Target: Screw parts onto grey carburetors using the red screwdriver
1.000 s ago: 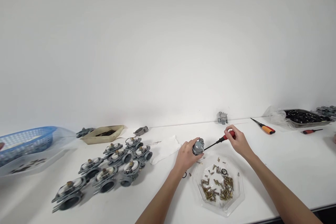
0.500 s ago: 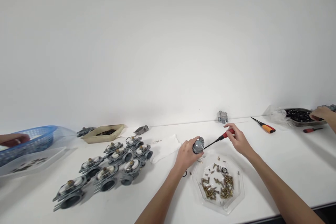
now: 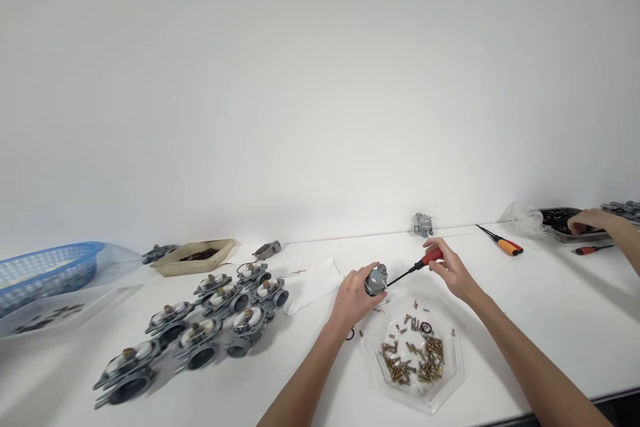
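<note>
My left hand (image 3: 356,295) is wrapped round a grey metal carburetor (image 3: 376,279), held above the table just behind the clear tray. My right hand (image 3: 453,270) grips the red handle of a screwdriver (image 3: 416,268). Its dark shaft slants down to the left, and the tip meets the carburetor's right side; the exact contact point is too small to make out. Below both hands sits an octagonal clear plastic tray (image 3: 373,373) with brass screws, small metal parts and a black ring in it.
Several open carburetors (image 3: 200,340) stand at left. Behind them are a beige tray (image 3: 167,268), a blue basket (image 3: 75,270) and a shallow clear tray (image 3: 107,295). Another carburetor (image 3: 423,224) stands by the wall. At right lie screwdrivers (image 3: 507,245), and another person's hand (image 3: 593,219) reaches into a dark-filled tray (image 3: 555,219).
My hands keep their hold, with the screwdriver still at the carburetor. The hand over the blue basket at left has gone from view; the other person's hand at right has shifted left.
</note>
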A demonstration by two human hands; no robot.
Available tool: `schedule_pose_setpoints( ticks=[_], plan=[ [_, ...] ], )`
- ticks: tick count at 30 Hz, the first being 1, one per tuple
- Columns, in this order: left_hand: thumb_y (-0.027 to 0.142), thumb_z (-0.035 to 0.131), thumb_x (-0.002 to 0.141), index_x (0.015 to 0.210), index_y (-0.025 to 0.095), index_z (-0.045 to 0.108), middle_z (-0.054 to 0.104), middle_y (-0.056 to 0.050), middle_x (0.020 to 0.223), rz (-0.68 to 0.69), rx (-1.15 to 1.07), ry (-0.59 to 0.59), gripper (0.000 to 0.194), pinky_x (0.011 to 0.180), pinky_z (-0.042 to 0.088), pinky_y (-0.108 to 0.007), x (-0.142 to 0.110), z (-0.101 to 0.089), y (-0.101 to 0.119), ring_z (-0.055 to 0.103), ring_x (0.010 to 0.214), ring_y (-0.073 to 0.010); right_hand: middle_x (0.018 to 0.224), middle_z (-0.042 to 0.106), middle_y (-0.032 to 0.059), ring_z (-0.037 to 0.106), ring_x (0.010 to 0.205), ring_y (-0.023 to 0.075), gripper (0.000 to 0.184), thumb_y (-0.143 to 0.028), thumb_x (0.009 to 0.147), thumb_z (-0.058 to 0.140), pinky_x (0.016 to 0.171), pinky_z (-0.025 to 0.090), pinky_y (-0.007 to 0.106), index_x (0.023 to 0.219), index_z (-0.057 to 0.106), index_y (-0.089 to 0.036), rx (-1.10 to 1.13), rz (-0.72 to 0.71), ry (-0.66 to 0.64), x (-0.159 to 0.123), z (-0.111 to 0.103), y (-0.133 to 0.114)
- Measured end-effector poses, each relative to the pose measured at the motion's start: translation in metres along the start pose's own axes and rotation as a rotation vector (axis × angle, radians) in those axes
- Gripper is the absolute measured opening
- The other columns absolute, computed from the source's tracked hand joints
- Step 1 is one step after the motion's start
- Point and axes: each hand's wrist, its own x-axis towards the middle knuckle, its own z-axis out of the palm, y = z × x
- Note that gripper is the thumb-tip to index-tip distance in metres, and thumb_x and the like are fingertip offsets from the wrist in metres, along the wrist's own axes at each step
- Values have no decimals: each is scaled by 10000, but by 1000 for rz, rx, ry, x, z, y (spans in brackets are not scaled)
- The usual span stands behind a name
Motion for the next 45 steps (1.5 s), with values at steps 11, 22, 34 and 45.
schedule_pose_setpoints(
  ticks=[11, 22, 34, 45],
  plan=[
    [263, 744, 743, 1336, 304, 563, 704, -14, 1198, -8, -8, -6, 622, 927, 489, -389, 0, -1, 2, 619, 1048, -266, 812, 614, 27, 528, 667, 163, 258, -412, 933, 482, 564, 429, 273, 1111, 534, -233, 72, 18, 10, 0, 0, 4],
    [263, 729, 738, 1333, 310, 563, 688, -1, 1250, 2, -13, 0, 619, 949, 491, -396, 0, 1, -3, 619, 1074, -266, 802, 602, 18, 511, 635, 154, 275, -423, 931, 438, 517, 378, 256, 1104, 528, -229, 184, 77, -31, 0, 1, 1],
    [272, 725, 741, 1333, 309, 564, 693, -4, 1236, -4, -17, -5, 615, 937, 495, -395, 0, 0, -1, 624, 1073, -270, 848, 632, 32, 543, 672, 162, 281, -358, 892, 485, 528, 409, 259, 1140, 536, -234, 187, 68, -43, 0, 0, 4],
    [267, 733, 732, 1323, 306, 572, 698, -5, 1224, -1, -11, 0, 614, 919, 500, -397, 0, 0, 0, 628, 1053, -274, 695, 559, -25, 504, 575, 136, 264, -444, 930, 478, 502, 393, 246, 1062, 550, -227, 140, 133, -12, 1, 1, 4]
  ],
)
